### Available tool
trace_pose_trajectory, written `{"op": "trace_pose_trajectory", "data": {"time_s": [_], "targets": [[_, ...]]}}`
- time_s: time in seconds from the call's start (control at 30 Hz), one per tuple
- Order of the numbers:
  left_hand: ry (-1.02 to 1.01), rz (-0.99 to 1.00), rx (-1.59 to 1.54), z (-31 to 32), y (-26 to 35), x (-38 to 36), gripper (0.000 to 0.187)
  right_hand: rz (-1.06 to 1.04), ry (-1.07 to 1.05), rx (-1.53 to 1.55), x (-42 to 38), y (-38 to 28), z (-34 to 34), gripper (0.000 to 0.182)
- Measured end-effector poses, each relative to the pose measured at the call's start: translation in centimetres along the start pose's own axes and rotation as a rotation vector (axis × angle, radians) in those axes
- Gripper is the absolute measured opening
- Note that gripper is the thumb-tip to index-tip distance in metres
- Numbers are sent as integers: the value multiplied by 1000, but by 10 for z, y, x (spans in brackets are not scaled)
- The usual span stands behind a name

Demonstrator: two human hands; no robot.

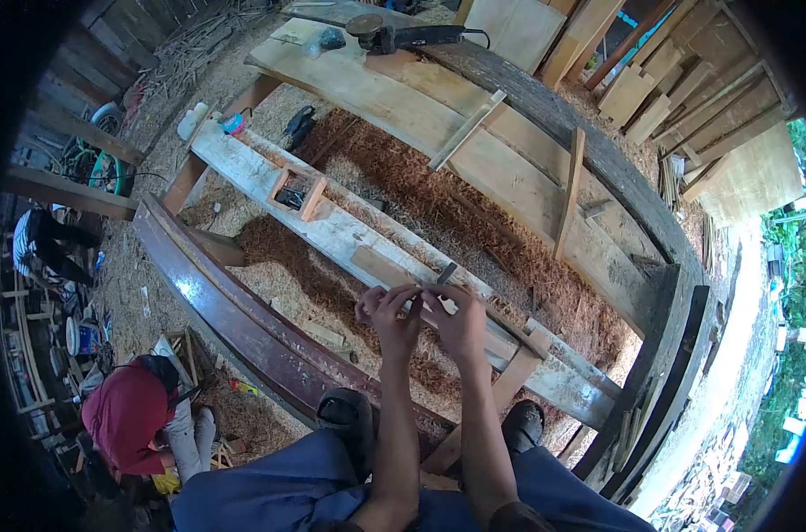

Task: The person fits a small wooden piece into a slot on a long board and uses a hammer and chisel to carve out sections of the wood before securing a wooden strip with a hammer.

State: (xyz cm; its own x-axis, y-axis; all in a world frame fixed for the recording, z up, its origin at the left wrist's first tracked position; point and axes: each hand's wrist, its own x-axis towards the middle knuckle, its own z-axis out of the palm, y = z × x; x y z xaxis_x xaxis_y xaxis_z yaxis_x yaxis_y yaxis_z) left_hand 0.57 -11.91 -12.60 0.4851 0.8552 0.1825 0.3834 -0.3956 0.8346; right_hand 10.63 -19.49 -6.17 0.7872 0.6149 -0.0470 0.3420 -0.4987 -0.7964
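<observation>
My left hand (394,317) and my right hand (459,321) meet close over a narrow pale plank (381,250). Thumbs and fingertips are pinched together, almost touching each other. What the fingers hold is too small to make out. A short dark flat piece (447,272) shows just beyond the right fingertips. Under the left hand's far side, a light wooden strip (375,263) lies on the plank. Farther left along it sits a small open wooden box (298,192) with dark small items inside.
An angle grinder (407,36) rests on the wide boards (509,168) across from me. A reddish-brown beam (252,324) runs before my knees. Shavings (420,182) cover the ground. One person in a red top (129,417) crouches at left; another person (48,239) bends farther back.
</observation>
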Motion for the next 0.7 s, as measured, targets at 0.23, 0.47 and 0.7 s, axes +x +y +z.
{"op": "trace_pose_trajectory", "data": {"time_s": [0.23, 0.47, 0.7], "targets": [[135, -289, -311, -3, 13, 1, 11, 9, 125, -257, -11, 65, -17, 36], [56, -214, -151, 1, 6, -3, 16, 67, 117, -255, -15, 83, -10, 37], [28, -161, -157, 6, 4, -2, 13, 66, 132, -274, -17, 86, -7, 36]]}}
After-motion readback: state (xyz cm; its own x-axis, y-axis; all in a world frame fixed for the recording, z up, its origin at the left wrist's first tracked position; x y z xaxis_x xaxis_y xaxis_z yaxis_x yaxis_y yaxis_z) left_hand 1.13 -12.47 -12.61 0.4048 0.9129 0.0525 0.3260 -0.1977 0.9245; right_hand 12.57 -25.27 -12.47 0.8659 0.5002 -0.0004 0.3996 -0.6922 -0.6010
